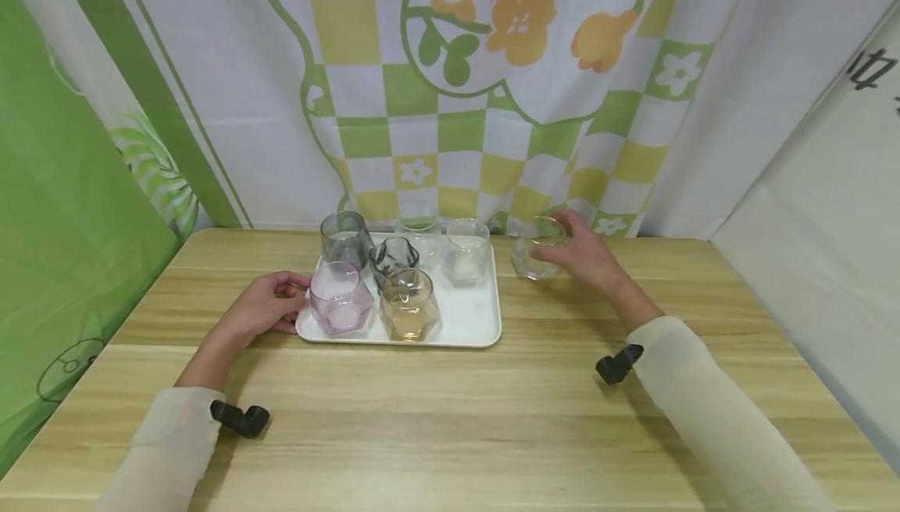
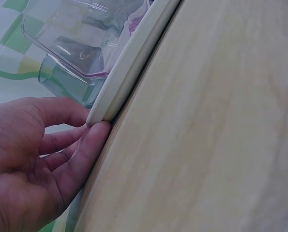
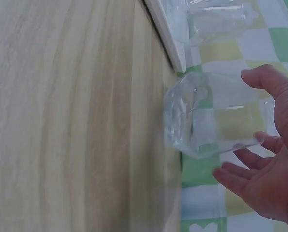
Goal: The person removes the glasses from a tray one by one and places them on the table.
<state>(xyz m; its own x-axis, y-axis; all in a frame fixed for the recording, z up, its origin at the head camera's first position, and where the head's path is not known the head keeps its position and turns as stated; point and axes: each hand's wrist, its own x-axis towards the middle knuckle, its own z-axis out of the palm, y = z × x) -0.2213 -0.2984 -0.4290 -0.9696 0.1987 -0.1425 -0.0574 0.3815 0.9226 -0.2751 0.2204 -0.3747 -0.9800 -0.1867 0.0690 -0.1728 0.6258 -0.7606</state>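
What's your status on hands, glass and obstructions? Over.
Left hand pinching left edge of tray. Right hand around clear glass, beside tray. Nothing visible between that glass and tray.

Glasses (image 1: 409, 310) crowd the tray (image 1: 474, 318), while the near tabletop (image 1: 422, 426) gives passage.

Orange-flowered checked curtain (image 1: 411, 90) behind wood-grain table (image 1: 436, 434); green fabric (image 1: 63, 207) at left, white sheet (image 1: 823, 207) at right.
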